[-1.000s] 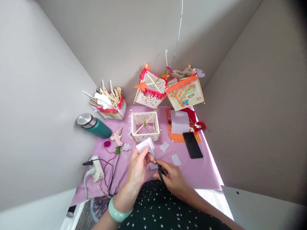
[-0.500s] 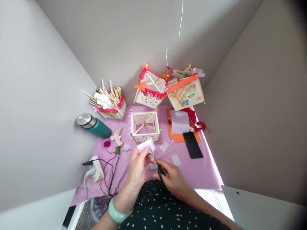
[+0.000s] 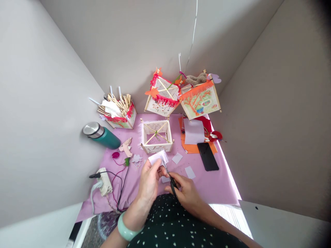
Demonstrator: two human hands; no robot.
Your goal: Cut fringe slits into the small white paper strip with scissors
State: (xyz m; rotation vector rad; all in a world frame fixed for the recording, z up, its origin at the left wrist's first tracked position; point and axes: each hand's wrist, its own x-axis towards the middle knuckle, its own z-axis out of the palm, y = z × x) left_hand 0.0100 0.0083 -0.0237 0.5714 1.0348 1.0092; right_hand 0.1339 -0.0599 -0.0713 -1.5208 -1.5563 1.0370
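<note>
My left hand [image 3: 151, 179] pinches a folded piece of pale lilac paper [image 3: 155, 157] whose right edge is cut into fringe strips. Black-handled scissors [image 3: 172, 183] are gripped in my right hand [image 3: 184, 189], and their blades reach up to the fringed edge. Just beyond the paper stands a square lantern frame [image 3: 156, 148] of sticks and white drawn panels, with sticks crossed on top and a green tie in the middle. Small cut paper pieces [image 3: 177, 158] lie on the cloth to the right, and another is partly hidden under my hands.
On the pink cloth [image 3: 219, 187] at left are a teal bottle [image 3: 110, 137], a glue gun [image 3: 126, 147], a power strip [image 3: 105, 182] with cords and a stick-filled box [image 3: 121, 122]. Decorated lanterns [image 3: 199, 101] hang behind. A phone [image 3: 208, 156] lies right, beside coloured paper [image 3: 193, 132].
The folded paper and my left hand have shifted very slightly to the right. The scissors stay at the fringed edge; the rest looks the same.
</note>
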